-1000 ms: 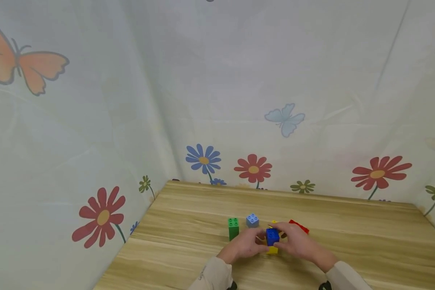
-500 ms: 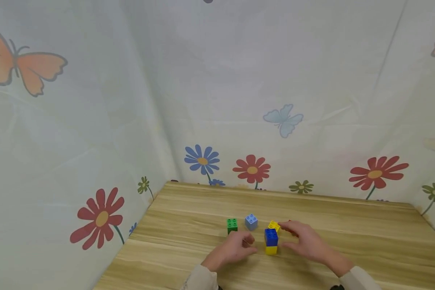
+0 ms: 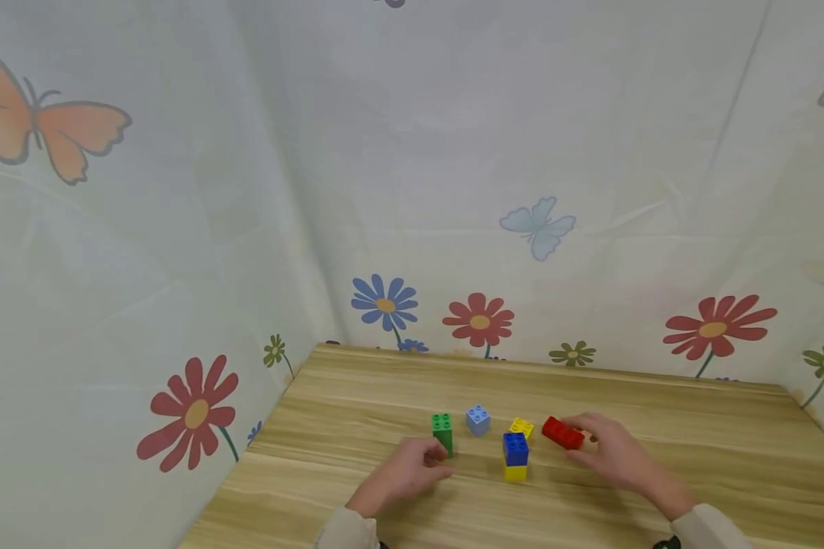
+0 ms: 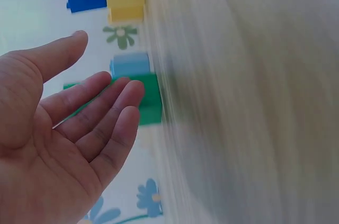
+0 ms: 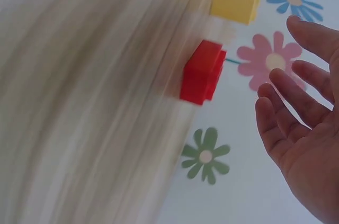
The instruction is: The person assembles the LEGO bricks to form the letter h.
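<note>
A dark blue brick [image 3: 516,450] sits on top of a yellow brick [image 3: 516,473], forming an upright stack between the two hands. My left hand [image 3: 407,467] is beside a tall green brick [image 3: 442,431], fingers relaxed and holding nothing; the left wrist view shows its palm with the fingers spread a little. To the right, a red brick [image 3: 561,433] lies lengthwise on the table. My right hand [image 3: 616,451] hovers around its right end with loosely bent fingers. In the right wrist view a gap shows between that hand and the red brick [image 5: 202,73].
A light blue brick [image 3: 478,420] stands behind the stack, right of the green one. Another yellow brick [image 3: 521,428] lies just behind the stack. The wooden table [image 3: 357,396] meets a cloth backdrop [image 3: 412,191] printed with flowers and butterflies.
Both hands have let go of the blue-and-yellow stack and moved apart. The left hand has gone left to the green brick, the right hand right to the red brick.
</note>
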A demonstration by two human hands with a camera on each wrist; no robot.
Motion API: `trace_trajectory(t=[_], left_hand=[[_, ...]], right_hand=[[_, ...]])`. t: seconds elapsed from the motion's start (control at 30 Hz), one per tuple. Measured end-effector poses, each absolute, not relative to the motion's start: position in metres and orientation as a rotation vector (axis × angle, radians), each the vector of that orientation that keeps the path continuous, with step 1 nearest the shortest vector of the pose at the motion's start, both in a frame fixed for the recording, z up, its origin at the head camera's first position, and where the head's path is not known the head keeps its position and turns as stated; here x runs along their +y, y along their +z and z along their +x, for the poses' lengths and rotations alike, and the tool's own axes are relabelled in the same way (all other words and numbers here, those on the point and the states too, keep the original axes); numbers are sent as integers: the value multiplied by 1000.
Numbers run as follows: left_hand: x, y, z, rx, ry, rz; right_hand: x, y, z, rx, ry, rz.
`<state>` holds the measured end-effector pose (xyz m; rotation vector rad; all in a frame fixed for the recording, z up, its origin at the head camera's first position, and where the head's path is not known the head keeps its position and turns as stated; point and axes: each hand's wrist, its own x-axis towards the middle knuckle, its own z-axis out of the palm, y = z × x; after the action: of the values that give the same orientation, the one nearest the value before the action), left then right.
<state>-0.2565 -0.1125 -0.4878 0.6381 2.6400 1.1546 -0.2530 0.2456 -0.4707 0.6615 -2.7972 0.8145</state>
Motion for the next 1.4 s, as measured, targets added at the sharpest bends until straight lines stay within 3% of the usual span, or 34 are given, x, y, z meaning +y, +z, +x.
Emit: trace_trajectory(t=[0.47,0.9,1.4], left_hand=[[-138,-480,-269,2755,1092,542],[-122,-487,-285,2698,1203,457],[-110,-492,-292,2706,1254,539]], right_hand=[[262,-476,-266,-2860,833,586],[250,-481,-279,-2939,825,529],[247,-494,-290,-2988,810,541]])
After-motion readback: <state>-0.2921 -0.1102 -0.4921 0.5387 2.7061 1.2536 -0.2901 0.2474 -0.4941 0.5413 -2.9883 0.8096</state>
